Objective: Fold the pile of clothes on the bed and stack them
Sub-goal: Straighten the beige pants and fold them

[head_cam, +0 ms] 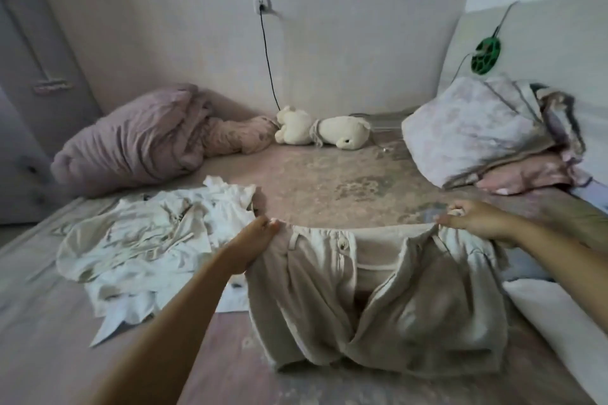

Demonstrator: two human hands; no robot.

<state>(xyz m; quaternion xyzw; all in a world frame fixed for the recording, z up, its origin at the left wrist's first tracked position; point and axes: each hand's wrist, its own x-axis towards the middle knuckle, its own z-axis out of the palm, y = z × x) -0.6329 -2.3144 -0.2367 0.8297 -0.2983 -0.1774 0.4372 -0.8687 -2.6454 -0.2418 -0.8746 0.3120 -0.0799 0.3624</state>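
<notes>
We note left hand (255, 242) and right hand (473, 219) pinching the trousers' (378, 306) waistband corners, spread over the bed (329, 181).

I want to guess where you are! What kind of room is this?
Most likely a bedroom. The person works on a bed with a bunched-up duvet, two soft toys by the wall, and both hands, left hand and right hand, holding beige trousers.
</notes>
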